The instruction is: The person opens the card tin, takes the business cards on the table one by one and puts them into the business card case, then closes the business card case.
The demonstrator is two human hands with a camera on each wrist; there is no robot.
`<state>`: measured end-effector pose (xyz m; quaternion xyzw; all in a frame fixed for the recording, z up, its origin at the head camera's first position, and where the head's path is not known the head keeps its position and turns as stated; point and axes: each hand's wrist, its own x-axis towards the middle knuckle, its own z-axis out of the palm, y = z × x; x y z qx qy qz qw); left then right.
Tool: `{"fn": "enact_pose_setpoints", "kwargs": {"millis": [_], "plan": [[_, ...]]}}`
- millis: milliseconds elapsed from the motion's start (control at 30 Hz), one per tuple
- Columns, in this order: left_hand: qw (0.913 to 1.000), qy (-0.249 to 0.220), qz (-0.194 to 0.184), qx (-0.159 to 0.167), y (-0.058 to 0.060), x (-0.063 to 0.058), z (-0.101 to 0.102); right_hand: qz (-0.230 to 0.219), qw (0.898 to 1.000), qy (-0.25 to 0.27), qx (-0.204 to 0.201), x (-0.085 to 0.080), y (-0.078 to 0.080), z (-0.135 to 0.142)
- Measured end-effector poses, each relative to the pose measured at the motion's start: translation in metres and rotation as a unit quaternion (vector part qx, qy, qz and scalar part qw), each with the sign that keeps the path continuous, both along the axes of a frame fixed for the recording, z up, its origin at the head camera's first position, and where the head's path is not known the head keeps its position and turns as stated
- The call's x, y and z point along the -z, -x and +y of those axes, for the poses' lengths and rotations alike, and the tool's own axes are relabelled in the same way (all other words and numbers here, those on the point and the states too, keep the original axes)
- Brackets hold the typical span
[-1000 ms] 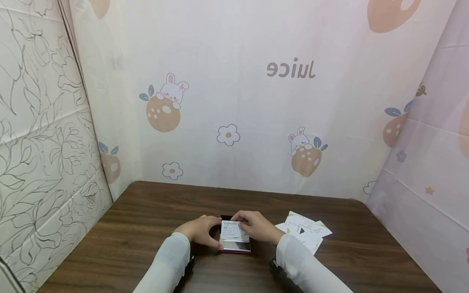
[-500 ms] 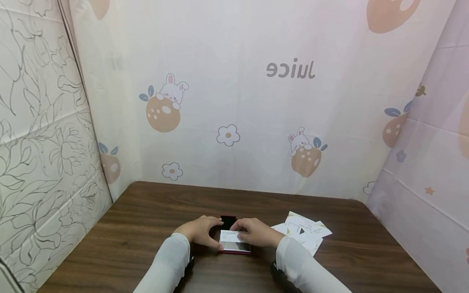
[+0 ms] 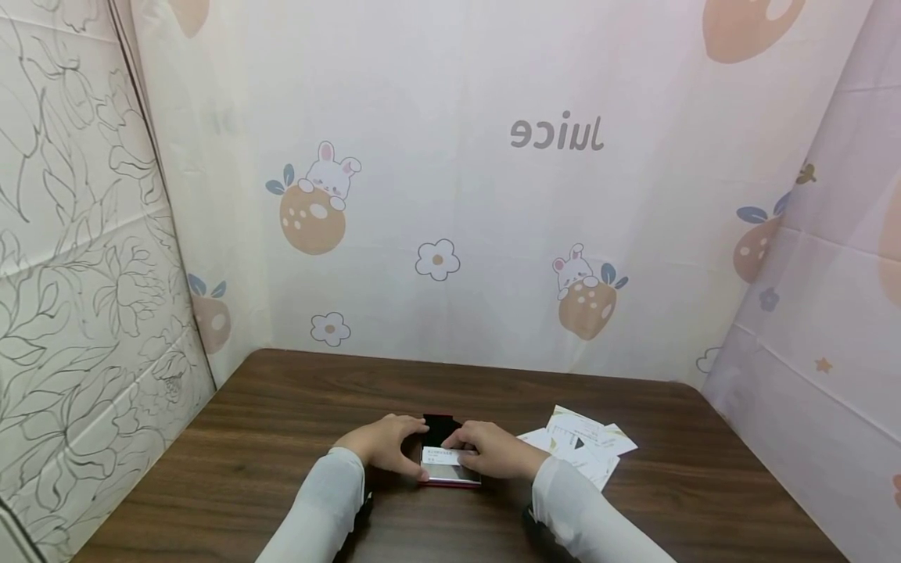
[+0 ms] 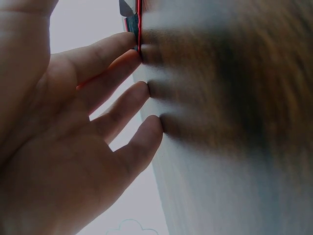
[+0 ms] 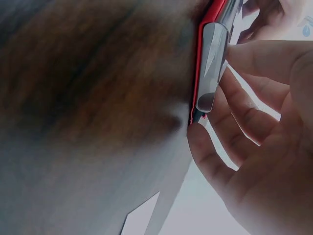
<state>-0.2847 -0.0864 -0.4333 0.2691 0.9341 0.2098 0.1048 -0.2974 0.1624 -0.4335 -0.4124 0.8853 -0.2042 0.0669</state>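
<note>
A business card case lies open on the table, its black inner flap [image 3: 438, 428] towards the back and its shiny metal holder [image 3: 445, 472] towards the front. My left hand [image 3: 387, 443] grips the case's left side, thumb at the near corner and fingertips by the far part. A white business card [image 3: 438, 455] slants in over the metal holder, only part of its print showing. With thumb and fingers, my right hand [image 3: 493, 450] pinches this card from the right. The right wrist view shows the case's red edge and rounded metal side [image 5: 213, 63] beside the right fingers.
Several loose white business cards [image 3: 580, 439] overlap on the brown wood table [image 3: 317, 383], right of the right hand. Printed curtains [image 3: 436, 156] stand behind the table and at both sides.
My right hand has drawn the card towards the front, over the metal holder. More of the black flap shows behind it, and less of the card's face. The left hand has stayed in place.
</note>
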Motion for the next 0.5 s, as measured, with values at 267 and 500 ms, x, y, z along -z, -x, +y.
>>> {"fn": "enact_pose_setpoints", "kwargs": {"millis": [267, 500], "plan": [[1.0, -0.002, -0.006, 0.002, 0.0012, 0.0008, -0.0004, 0.002, 1.0, 0.012, -0.01, 0.0019, 0.0013, 0.0007], [1.0, -0.004, -0.008, -0.002, -0.0007, -0.0009, 0.0002, 0.0, 1.0, 0.015, -0.008, 0.0011, 0.0023, 0.0077]]}}
